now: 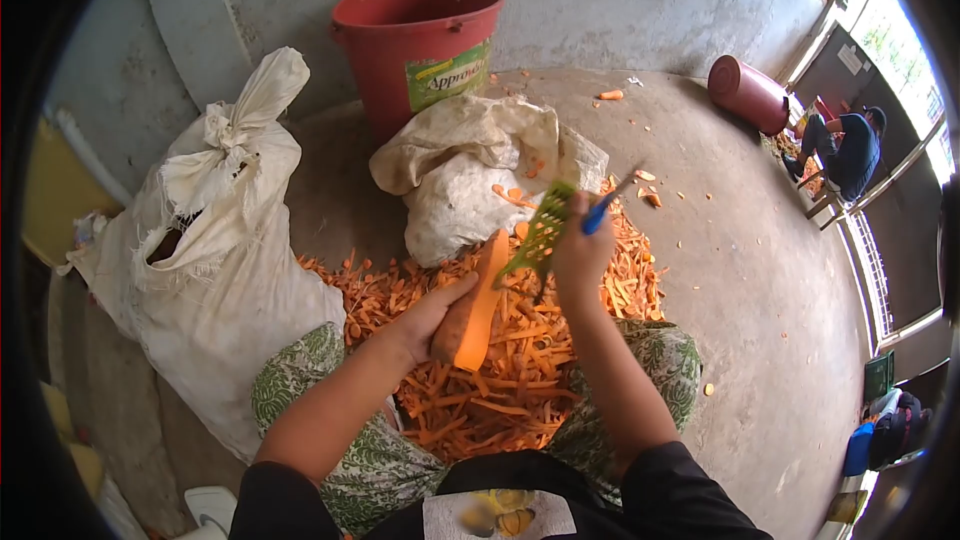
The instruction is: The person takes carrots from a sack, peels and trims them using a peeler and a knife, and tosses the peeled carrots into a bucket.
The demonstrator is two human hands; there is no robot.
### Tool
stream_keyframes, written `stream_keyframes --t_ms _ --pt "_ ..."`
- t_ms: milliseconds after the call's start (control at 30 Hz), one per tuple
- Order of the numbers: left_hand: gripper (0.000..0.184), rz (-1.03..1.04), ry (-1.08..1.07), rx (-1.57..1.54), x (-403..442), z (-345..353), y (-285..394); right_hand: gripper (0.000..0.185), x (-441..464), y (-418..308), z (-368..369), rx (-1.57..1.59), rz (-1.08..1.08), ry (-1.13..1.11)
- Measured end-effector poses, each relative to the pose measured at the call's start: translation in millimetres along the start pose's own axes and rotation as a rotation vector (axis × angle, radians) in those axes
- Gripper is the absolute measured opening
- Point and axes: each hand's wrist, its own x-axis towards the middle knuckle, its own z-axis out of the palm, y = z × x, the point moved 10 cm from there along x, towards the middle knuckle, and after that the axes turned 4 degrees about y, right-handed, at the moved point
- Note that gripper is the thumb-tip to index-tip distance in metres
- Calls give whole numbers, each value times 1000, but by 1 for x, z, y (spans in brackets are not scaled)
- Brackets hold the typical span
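Observation:
My left hand [436,317] is closed around a large, partly peeled sweet potato [478,312], bright orange on the cut faces with brownish skin left on one side. It is held tilted over a heap of orange peelings [500,400] between my knees. My right hand [582,255] grips a green slotted peeler [541,230], which is blurred and at the upper end of the sweet potato. A knife with a blue handle [596,215] is also in my right hand, its blade pointing up and right. Whether the peeler touches the sweet potato I cannot tell.
A crumpled white sack [460,205] lies just beyond the heap, before a red bucket [375,65]. A tall tied white sack [225,270] stands at my left. Scraps dot the concrete floor [770,340]. Far right, a person [852,155] sits near a tipped red barrel [745,95].

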Motion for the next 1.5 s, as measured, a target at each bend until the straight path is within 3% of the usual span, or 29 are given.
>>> stream_keyframes --t_ms 67,133,200,233,333,400,500,700,967,1033,1167,1233,1267,1300,1333,1400,1500 --pt "41 23 -42 -10 -2 6 3 24 -16 -27 5 -58 -263 5" --pt "43 92 59 -33 -8 1 16 24 -8 -22 1 -107 -291 22" --pt "43 100 -30 -4 -12 -2 24 24 -1 -19 -3 -157 -318 37" --pt "43 105 -124 28 -14 4 27 24 3 -14 -5 -152 -268 43" --pt "41 108 -54 15 -18 7 28 27 7 -9 -9 -76 -178 81" --pt "41 97 -22 11 -13 10 23 31 4 -3 -1 128 7 -12" --pt "38 96 -31 -67 1 9 15 32 -22 11 23 115 224 -159" --pt "31 85 4 -173 19 -9 4 34 -56 -13 44 145 25 -272" --pt "31 116 45 -119 12 5 6 29 -62 -15 42 -57 -29 -263" --pt "32 105 81 92 6 8 6 28 -56 -2 44 -132 -28 -253" --pt "42 -29 65 365 -6 8 -16 30 13 32 4 -342 -32 61" --pt "40 -17 61 397 -15 16 -14 32 49 51 -27 -286 -2 207" --pt "38 -6 49 433 -17 19 -12 31 55 36 -45 -264 -102 312" --pt "40 -53 -126 342 -19 28 -19 31 62 48 -51 -153 7 306" --pt "40 -54 -128 344 -18 26 -18 31 66 60 -53 -42 113 298" --pt "43 -49 34 302 -16 8 -11 30 56 56 -39 -23 109 203" --pt "41 -44 58 190 -4 -2 -4 30 3 9 4 106 76 -12"
